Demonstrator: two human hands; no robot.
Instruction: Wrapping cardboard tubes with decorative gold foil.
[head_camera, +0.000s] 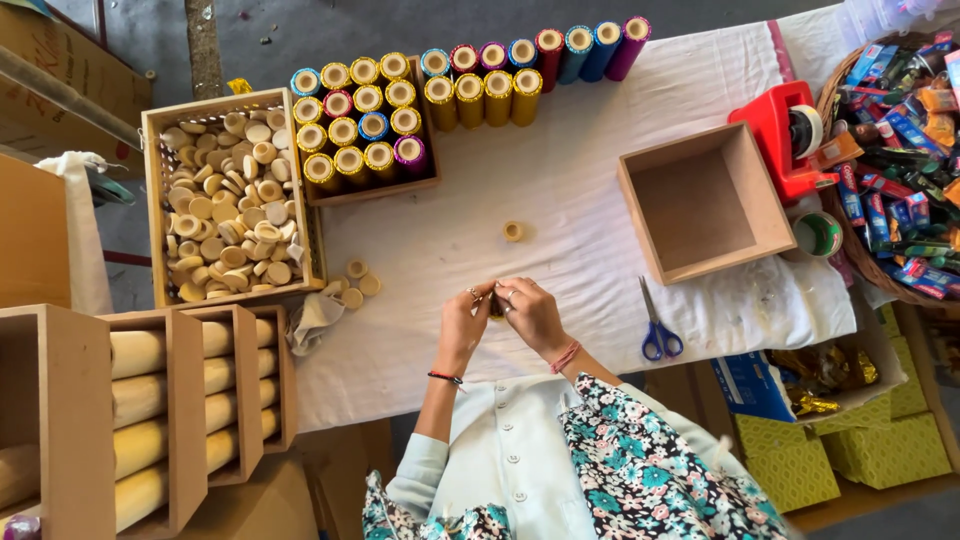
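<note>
Both closed: left hand (466, 318) and right hand (530, 312) pinched together on small dark piece (496, 305), over white-clothed bench (560, 200); blue scissors (657, 325) near right.

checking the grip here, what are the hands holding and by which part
Both hands, left hand and right hand, meet around a small dark thing between the fingertips. It is mostly hidden, so its kind and the held part cannot be told.

Both hands are meeting over the white cloth (560, 230): the left hand (466, 322) and right hand (530, 312) are pinching a small dark item (496, 305) between them. Blue-handled scissors (656, 325) are lying just right; an empty wooden box (703, 203) is sitting beyond.
</note>
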